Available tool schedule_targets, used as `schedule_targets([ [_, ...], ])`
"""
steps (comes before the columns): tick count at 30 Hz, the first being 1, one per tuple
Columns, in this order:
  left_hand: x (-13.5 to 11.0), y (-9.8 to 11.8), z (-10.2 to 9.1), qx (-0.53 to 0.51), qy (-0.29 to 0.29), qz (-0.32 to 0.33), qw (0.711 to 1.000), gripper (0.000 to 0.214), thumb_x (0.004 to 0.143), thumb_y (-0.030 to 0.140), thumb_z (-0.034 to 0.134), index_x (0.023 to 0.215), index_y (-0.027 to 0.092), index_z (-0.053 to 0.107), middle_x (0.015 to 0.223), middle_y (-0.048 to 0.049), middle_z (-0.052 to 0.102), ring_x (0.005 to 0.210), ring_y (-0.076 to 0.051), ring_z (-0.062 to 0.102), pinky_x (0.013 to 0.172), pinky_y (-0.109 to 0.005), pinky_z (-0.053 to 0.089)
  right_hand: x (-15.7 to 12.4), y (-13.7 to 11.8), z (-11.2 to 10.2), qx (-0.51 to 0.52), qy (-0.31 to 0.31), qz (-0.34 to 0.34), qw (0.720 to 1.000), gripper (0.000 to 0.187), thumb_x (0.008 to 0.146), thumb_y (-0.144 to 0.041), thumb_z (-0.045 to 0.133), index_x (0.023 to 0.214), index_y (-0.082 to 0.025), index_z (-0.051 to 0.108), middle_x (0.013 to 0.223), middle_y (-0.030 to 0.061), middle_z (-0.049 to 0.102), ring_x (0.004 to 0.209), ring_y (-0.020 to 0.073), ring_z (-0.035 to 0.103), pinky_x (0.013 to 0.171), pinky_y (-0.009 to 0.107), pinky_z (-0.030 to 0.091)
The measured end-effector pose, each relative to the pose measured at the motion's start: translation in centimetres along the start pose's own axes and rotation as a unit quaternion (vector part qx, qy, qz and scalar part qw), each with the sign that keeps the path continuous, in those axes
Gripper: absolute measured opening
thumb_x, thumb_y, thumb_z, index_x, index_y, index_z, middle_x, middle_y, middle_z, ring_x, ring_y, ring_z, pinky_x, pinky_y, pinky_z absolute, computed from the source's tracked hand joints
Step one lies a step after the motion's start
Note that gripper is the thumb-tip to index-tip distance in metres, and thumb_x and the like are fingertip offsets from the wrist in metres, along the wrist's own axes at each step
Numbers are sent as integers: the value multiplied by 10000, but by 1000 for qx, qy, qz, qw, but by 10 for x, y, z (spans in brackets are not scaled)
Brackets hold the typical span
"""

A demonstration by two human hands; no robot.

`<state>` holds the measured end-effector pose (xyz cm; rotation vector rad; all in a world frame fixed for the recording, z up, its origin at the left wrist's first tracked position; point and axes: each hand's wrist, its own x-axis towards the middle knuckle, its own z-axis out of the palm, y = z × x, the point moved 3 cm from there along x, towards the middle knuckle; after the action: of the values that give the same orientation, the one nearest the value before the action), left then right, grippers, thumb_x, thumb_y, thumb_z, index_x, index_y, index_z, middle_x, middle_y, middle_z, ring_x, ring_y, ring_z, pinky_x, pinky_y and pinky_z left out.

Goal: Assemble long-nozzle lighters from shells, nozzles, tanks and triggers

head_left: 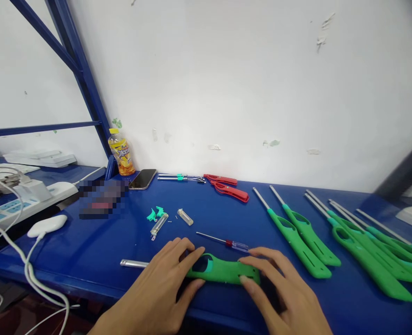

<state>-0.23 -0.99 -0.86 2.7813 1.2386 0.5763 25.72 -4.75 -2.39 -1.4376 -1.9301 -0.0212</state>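
A green long-nosed lighter (223, 271) lies flat on the blue table (87, 251) near its front edge, its metal tube (133, 264) pointing left. My left hand (164, 286) rests over the tube end of the green body, fingers stretched out flat on it. My right hand (284, 288) lies on the handle end, fingertips pressing the green body. Just beyond the lighter lies a small screwdriver (226, 242) with a clear and red handle.
Loose parts lie mid-table: teal clips (156, 214), a clear tube (158, 225), a metal piece (185, 217). Several green lighters (331, 237) line the right side. Red lighters (226, 186), a phone (143, 179) and a drink bottle (121, 153) sit by the wall. Power strips and cables (27, 270) are at left.
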Motion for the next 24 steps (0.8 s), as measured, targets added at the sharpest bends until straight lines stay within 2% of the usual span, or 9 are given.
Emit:
schedule_targets([
  [2,-1,1,-2,12,4,-4,1000,516,1028,304,611,1536,252,535,1427,-130,657,1334,-351,647,1094,-573,589,0,0,1,-50,6,-43,998,354,1022,-526,631,1296,-339,755,1465,78,678,1248,297,727,938,366,668],
  [4,0,-1,-6,21,16,0,1000,509,1041,342,587,1540,261,529,1449,-128,654,1356,-351,634,1124,-593,561,0,0,4,-92,-12,-81,992,537,996,-558,657,1491,-352,634,1598,71,576,1386,356,633,1000,459,653],
  [7,3,-13,-17,18,47,-10,999,449,1087,312,469,1532,294,526,1449,-87,664,1372,-298,617,1195,-565,500,1,-1,10,-126,-47,-109,985,789,989,-584,653,1682,-345,361,1667,63,473,1469,400,539,1015,536,643],
  [9,6,-29,-24,27,60,-39,997,438,1105,284,406,1524,295,531,1479,-64,655,1436,-294,552,1215,-559,475,1,-2,11,-127,-63,-104,984,819,1007,-576,629,1708,-344,275,1666,49,463,1492,403,504,1029,565,632],
  [12,8,-54,-30,49,62,-79,994,478,1122,302,359,1586,264,468,1575,-58,593,1527,-314,439,1233,-592,436,0,-3,11,-108,-65,-89,988,746,1040,-543,588,1700,-351,296,1649,20,487,1503,384,492,1056,565,618],
  [15,7,-69,-28,61,46,-97,992,510,1130,312,341,1634,261,407,1600,-65,573,1546,-316,410,1227,-599,432,-1,-1,11,-103,-59,-81,990,648,1071,-497,544,1674,-333,374,1640,12,503,1499,364,505,1064,547,617],
  [18,6,-72,-25,69,55,-90,992,520,1130,303,342,1647,269,389,1571,-71,598,1528,-309,429,1227,-596,418,-4,3,13,-121,-58,-78,988,572,1095,-466,499,1644,-320,440,1638,10,508,1490,356,520,1060,538,622],
  [24,10,-64,-27,93,57,-64,992,521,1109,234,355,1624,240,432,1493,-73,672,1471,-308,501,1218,-595,391,-5,6,15,-132,-59,-72,987,520,1100,-447,484,1610,-345,496,1633,7,518,1487,360,525,1054,538,627],
])
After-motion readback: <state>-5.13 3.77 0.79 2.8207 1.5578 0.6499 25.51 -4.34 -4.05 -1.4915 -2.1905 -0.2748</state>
